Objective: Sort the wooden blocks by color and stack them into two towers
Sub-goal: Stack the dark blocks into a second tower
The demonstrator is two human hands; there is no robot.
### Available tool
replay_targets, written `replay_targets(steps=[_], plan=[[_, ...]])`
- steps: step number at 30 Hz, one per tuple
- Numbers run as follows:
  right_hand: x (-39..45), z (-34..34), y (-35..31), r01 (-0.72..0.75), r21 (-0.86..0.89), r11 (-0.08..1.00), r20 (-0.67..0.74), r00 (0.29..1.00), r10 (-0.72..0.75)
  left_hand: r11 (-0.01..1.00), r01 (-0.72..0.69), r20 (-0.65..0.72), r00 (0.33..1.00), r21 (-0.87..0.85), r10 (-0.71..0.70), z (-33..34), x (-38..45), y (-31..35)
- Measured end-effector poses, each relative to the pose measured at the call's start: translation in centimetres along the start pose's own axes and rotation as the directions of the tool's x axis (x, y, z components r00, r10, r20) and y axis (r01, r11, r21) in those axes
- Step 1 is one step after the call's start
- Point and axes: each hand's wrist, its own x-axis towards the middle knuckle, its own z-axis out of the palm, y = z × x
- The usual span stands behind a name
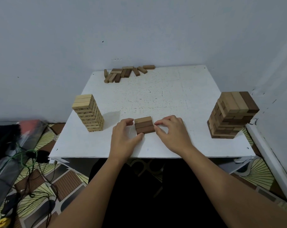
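Three brown blocks (144, 125) lie side by side as a flat square near the table's front middle. My left hand (123, 137) curls round their left side, thumb against the front corner and index finger by the back corner. My right hand (171, 134) has its curled fingertips against their right edge. A tall tower of light blocks (88, 112) stands at the left. A wider tower of brown and tan blocks (229, 116) stands at the right. A loose pile of mixed blocks (126, 73) lies at the table's back edge.
The white table (155, 96) is pushed against a wall behind and another wall at the right. On the patterned floor at the left lie a dark bag (11, 145) and green and black cables (32, 170).
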Motion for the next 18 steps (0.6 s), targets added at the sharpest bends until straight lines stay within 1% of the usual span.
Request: replay_targets(steps=[4,6,7,8,9,11,12,14,18], plan=[[0.0,-0.3,-0.3,-0.007,0.035,0.999,0.020,1.000,0.006,1.000,0.006,0.002,1.000,-0.014,-0.006,0.1,0.0,0.3],[0.1,-0.6,-0.7,-0.031,0.133,0.991,0.011,1.000,0.030,0.995,0.031,-0.004,1.000,-0.096,-0.031,-0.2,-0.1,0.8],[0.1,-0.8,-1.0,-0.057,0.223,0.973,-0.006,0.998,0.060,0.986,0.052,0.000,0.999,-0.161,-0.052,-0.4,0.1,1.4],[0.3,-1.0,-1.4,-0.097,0.339,0.936,-0.012,0.994,0.107,0.967,0.084,0.002,0.996,-0.241,-0.085,-0.5,0.2,1.9],[0.4,-1.0,-2.0,-0.141,0.462,0.876,0.003,0.988,0.157,0.936,0.123,0.004,0.992,-0.331,-0.129,-0.6,0.4,2.4],[0.9,-0.7,-3.4,-0.202,0.637,0.744,0.064,0.976,0.210,0.844,0.217,0.025,0.972,-0.491,-0.236,-0.3,0.9,3.4],[1.2,-0.4,-4.0,-0.213,0.678,0.704,0.086,0.973,0.212,0.806,0.251,0.041,0.961,-0.537,-0.272,0.0,1.1,3.9],[1.7,0.6,-4.9,-0.226,0.727,0.649,0.119,0.972,0.204,0.768,0.275,0.061,0.953,-0.578,-0.295,0.6,1.4,4.7],[2.0,2.3,-5.5,-0.268,0.776,0.571,0.179,0.962,0.208,0.756,0.277,0.093,0.956,-0.593,-0.278,1.6,1.4,5.4]])
